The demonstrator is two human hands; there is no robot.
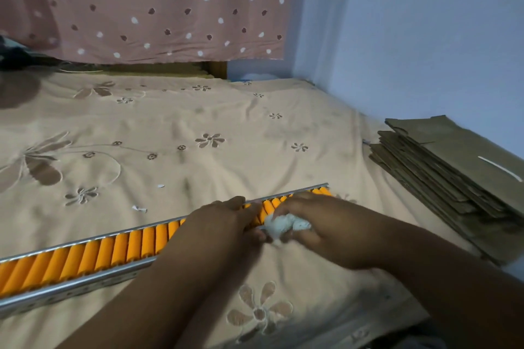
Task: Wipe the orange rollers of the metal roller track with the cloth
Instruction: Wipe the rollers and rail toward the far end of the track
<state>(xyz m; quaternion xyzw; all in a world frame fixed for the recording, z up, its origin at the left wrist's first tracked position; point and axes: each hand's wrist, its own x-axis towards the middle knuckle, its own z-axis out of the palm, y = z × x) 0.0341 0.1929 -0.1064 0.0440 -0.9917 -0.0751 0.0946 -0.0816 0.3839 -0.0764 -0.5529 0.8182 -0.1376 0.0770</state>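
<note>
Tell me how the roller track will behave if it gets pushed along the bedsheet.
The metal roller track looks rigid, so it should slide as one piece. The soft bedsheet may bunch and drag. Its orange rollers likely spin under the left hand.

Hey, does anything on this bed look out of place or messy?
Two small white scraps lie loose on the bedsheet just beyond the roller track. Otherwise nothing stands out: the cardboard stack at right is only slightly fanned.

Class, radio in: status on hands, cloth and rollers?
Left hand steadying roller track. Right hand bunching cloth against orange rollers. Nothing in the way.
</note>
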